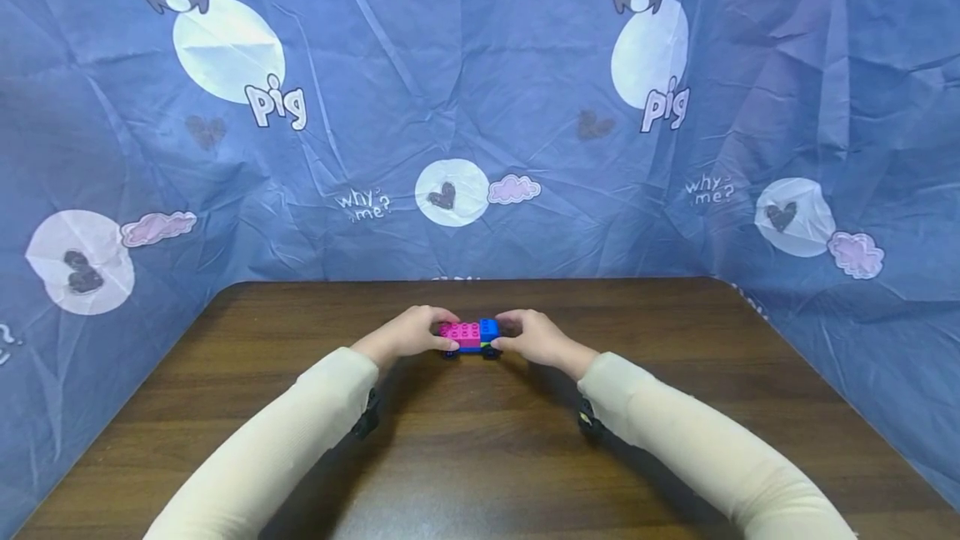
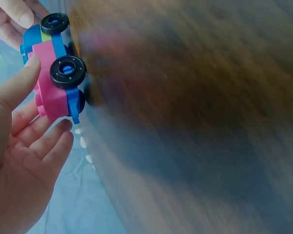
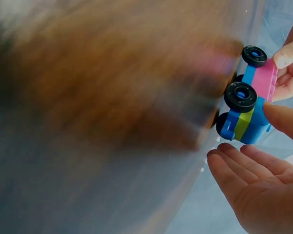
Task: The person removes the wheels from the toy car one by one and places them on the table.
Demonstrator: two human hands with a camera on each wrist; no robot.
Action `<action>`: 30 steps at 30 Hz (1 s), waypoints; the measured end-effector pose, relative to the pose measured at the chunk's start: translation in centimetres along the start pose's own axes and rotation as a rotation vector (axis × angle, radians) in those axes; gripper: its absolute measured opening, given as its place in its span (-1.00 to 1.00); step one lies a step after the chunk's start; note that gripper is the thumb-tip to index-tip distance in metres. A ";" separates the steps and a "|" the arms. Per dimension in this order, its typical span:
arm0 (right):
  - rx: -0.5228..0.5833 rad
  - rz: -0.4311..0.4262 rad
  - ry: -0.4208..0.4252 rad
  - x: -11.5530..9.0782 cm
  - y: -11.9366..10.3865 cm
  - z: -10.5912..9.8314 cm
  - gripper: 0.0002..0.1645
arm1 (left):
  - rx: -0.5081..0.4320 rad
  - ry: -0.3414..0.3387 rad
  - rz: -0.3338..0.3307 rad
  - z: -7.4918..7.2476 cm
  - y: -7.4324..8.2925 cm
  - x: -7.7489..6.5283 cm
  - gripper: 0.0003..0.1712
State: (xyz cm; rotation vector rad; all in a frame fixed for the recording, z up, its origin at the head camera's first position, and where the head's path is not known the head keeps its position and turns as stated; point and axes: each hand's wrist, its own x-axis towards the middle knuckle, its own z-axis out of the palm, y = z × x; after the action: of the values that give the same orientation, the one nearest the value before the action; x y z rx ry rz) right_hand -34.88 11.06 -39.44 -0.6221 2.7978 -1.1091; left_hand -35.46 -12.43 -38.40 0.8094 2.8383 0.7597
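A toy car of building bricks (image 1: 468,335) stands on the far middle of the table, with a pink studded block, a blue block, a yellow-green piece and black wheels. My left hand (image 1: 408,332) holds the pink end, its thumb (image 2: 28,80) on the pink block (image 2: 51,92) and fingers round the far side. At the opposite end, my right hand (image 1: 538,338) holds the blue block (image 3: 255,119) between thumb and fingers. Its thumb (image 3: 278,117) lies against that block, while the other fingers (image 3: 234,168) stretch out past the car's end.
The brown wooden table (image 1: 465,448) reaches back to a blue printed cloth (image 1: 465,90) hanging behind and at both sides. Its far edge runs shortly beyond the car. Dark wrist devices (image 1: 366,417) sit under both pale sleeves (image 1: 675,423).
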 end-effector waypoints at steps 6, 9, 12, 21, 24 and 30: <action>-0.020 0.007 0.022 0.3 -0.3 0.5 -0.49 | 0.007 -0.008 -0.024 0.1 0.1 0.6 -0.53; -0.029 0.021 0.030 0.4 -0.4 0.6 -0.52 | -0.004 -0.013 -0.044 0.3 0.1 0.6 -0.55; -0.040 0.031 0.041 0.5 -0.5 0.6 -0.55 | -0.007 -0.008 -0.052 0.5 0.2 0.7 -0.57; -0.030 0.056 0.031 0.5 -0.7 0.3 -0.56 | -0.045 0.000 -0.036 0.8 -0.2 0.8 -0.61; 0.001 0.054 0.035 0.4 -0.9 -0.1 -0.55 | -0.077 0.021 -0.003 0.7 -0.1 0.6 -0.63; 0.125 0.044 0.021 0.3 -1.7 -1.1 -0.55 | -0.127 0.081 0.054 0.0 0.5 0.4 -0.64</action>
State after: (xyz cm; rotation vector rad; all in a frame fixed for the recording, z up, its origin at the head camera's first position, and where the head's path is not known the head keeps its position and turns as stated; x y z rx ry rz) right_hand -34.81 10.52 -37.47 -0.5374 2.7192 -1.2764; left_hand -35.58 -11.90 -38.13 0.8587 2.8122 0.9907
